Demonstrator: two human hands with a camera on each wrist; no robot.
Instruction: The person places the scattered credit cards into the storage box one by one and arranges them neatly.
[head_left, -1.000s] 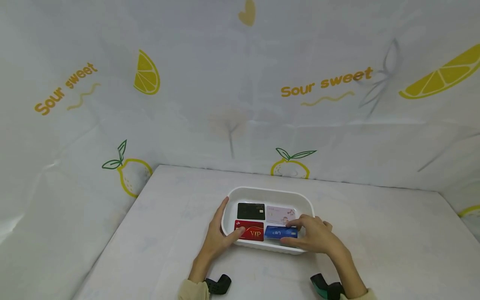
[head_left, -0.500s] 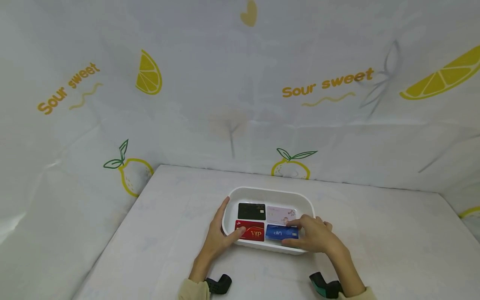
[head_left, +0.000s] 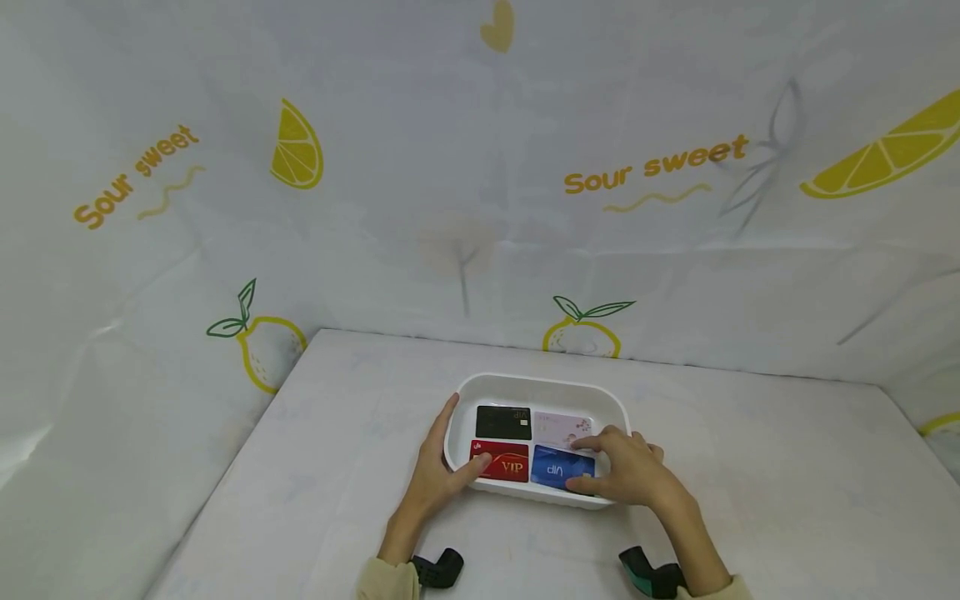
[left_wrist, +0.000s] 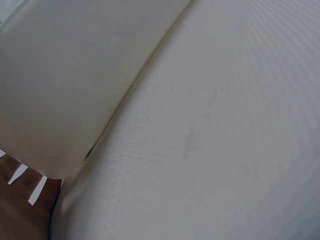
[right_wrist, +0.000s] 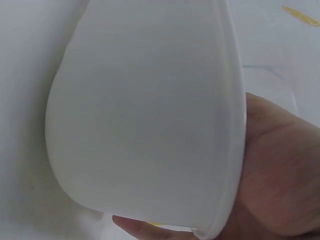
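Note:
A white plastic tray (head_left: 540, 385) holds a black card (head_left: 501, 422), a pink flowered card (head_left: 555, 427), a red VIP card (head_left: 506, 467) and a blue VIP card (head_left: 555, 468). At the tray's left end my left hand (head_left: 438, 467) grips the wall, thumb over the rim and overlapping the red card, other fingers along the outside. My right hand (head_left: 633, 467) reaches over the right end. Its thumb lies across the blue card's lower right corner, while the index fingertip is by the upper edge. In the right wrist view, the tray wall (right_wrist: 140, 110) hides the cards.
The tray rests on a white table (head_left: 360, 417) that meets a white, lemon-printed backdrop (head_left: 390, 208) along its back and left edges. Black wrist devices sit near both cuffs: the left device (head_left: 439, 569) and the right device (head_left: 654, 575).
The blue card, earlier seen narrow and tilted between the right thumb and index finger, now lies flatter and shows more of its face. Both hands and the tray have hardly moved.

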